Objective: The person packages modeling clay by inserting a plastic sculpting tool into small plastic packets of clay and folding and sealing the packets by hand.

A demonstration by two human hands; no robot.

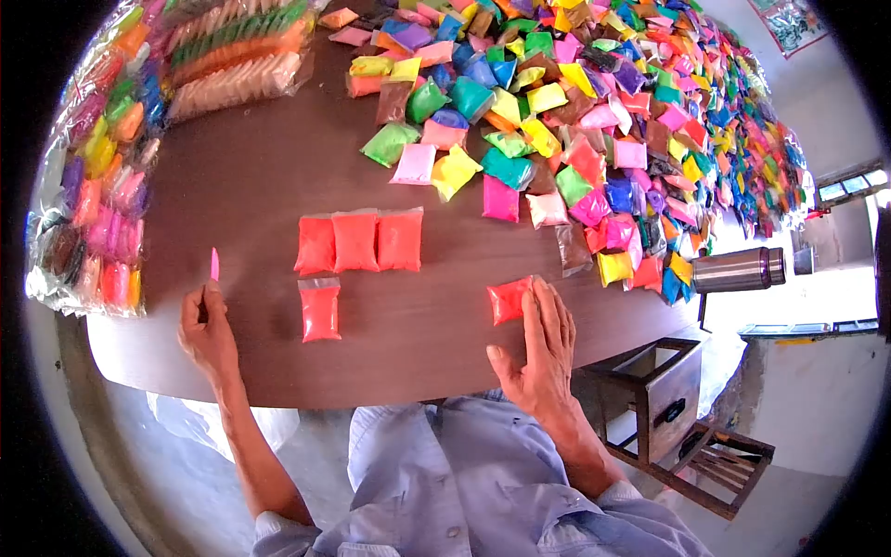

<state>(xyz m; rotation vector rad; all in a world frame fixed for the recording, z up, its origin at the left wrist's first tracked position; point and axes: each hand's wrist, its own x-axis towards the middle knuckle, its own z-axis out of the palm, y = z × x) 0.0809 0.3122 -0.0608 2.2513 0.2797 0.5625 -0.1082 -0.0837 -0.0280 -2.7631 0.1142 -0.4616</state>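
My left hand (208, 332), at the left of the brown table, pinches a thin bright pink piece (214, 264) that stands up from the fingertips. With fingers stretched out, my right hand (541, 348) touches the right edge of a red packet (508, 302) lying on the table; part of that packet is under the fingers. Three red packets (355, 242) lie side by side in a row between my hands. Just below the left end of that row is a single red packet (320, 311), apart from my hands.
A large heap of coloured packets (594, 121) covers the back and right. Bundled packets lie at the back left (241, 74) and left edge (111, 213). A metal flask (738, 270) is at the right, above a wooden stool (673, 395).
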